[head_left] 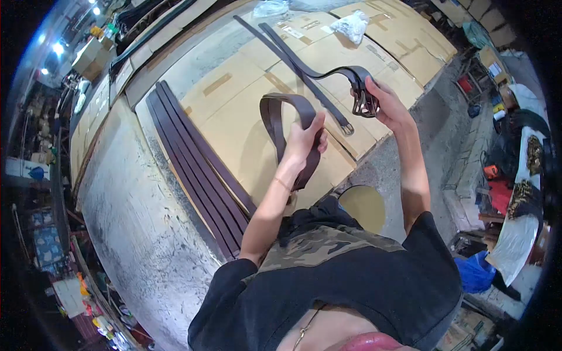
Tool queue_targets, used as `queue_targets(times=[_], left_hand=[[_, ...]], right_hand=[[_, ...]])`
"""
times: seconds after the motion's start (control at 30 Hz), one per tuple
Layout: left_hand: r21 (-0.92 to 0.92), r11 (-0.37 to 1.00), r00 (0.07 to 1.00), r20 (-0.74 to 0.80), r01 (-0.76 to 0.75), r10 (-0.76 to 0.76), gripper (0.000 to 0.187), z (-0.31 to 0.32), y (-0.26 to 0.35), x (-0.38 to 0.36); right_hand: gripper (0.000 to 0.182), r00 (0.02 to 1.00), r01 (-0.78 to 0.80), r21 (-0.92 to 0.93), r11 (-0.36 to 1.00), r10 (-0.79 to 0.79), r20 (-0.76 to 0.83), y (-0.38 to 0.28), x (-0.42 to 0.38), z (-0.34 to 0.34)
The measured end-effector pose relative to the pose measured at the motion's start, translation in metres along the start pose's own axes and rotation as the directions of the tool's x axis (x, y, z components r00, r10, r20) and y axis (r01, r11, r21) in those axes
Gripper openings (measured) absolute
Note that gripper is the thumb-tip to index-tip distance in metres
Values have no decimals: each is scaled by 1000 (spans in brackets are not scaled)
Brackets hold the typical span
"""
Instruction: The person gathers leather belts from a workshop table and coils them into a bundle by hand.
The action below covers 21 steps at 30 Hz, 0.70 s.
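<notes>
My left hand [305,140] is closed round a dark brown leather strap [287,99], which loops up and over to the left and hangs below the hand. To the right, my right hand [383,105] grips the buckle end of a black belt [328,73]; a metal buckle [366,104] shows at the fingers. The belt's tail runs up and left over the cardboard. Beneath it lies another dark belt [319,93], its buckle near the cardboard's front edge. Several long brown straps [193,164] lie side by side left of my left hand.
Cardboard sheets [234,88] cover the work surface. Clear plastic bags [351,26] lie at its far side. A round stool top [363,207] is by my lap. At the right are a blue bag [474,272] and a cluttered shelf. A cardboard box [92,58] stands at the far left.
</notes>
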<state>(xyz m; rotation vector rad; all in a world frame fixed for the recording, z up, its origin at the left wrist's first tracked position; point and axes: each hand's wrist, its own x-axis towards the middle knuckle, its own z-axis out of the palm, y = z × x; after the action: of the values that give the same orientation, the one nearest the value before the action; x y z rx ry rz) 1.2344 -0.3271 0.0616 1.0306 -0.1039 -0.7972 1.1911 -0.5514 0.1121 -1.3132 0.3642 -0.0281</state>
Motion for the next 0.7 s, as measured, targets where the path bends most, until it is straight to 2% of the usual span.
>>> queue_targets(times=[0.03,0.1,0.13,0.2,0.23,0.27,0.33,0.37,0.4,0.47,0.5,0.53,0.57,0.6,0.63,0.67,0.7], left_hand=[[7,1000,1000,14,1,-1,35,0,-8,8],[-110,994,990,138,-17,32,53,3,-20,21],[-104,995,988,153,-10,26,53,8,-21,23],[-72,993,963,248,-88,103,72,19,-19,27],[-18,1000,974,225,6,-2,84,16,-17,33],[-84,996,941,333,-33,59,86,18,-15,36],[-234,972,946,313,-8,83,88,26,-8,38],[-229,968,941,293,-102,168,83,42,15,19],[-228,969,939,299,-99,167,83,44,23,20],[-146,982,930,328,-122,164,74,52,40,22],[-169,972,960,201,-164,197,63,62,46,15],[-169,972,959,206,-162,195,63,62,49,20],[-323,941,924,320,-103,211,59,62,57,30],[-460,888,874,423,-20,239,54,60,62,38],[-500,866,868,440,22,232,46,65,74,35],[-495,868,868,444,33,221,46,71,87,31],[-466,883,903,353,-57,245,44,78,99,28]], right_hand=[[36,1000,10,3,1000,-10,-12,-8,-14,13],[38,994,91,47,995,-94,49,-15,-40,35],[38,994,100,49,994,-102,34,-13,-52,47],[36,971,210,72,975,-217,97,-9,-76,69],[43,974,215,2,977,-215,77,-8,-91,78],[50,974,212,-104,972,-202,98,-3,-101,78],[53,979,172,-109,979,-157,128,15,-117,76],[55,970,222,-132,966,-205,130,31,-121,74],[56,959,269,-155,951,-249,136,42,-126,74],[62,972,226,-136,964,-215,95,57,-138,74],[62,974,216,-155,964,-201,108,69,-140,69],[61,975,206,-174,963,-187,121,76,-143,65],[52,981,181,-116,977,-171,92,75,-150,64],[52,981,182,-114,977,-173,85,74,-155,58],[49,979,194,-94,976,-187,81,74,-162,52],[46,977,204,-72,976,-198,77,73,-169,45],[45,975,211,-64,975,-206,77,69,-174,37]])
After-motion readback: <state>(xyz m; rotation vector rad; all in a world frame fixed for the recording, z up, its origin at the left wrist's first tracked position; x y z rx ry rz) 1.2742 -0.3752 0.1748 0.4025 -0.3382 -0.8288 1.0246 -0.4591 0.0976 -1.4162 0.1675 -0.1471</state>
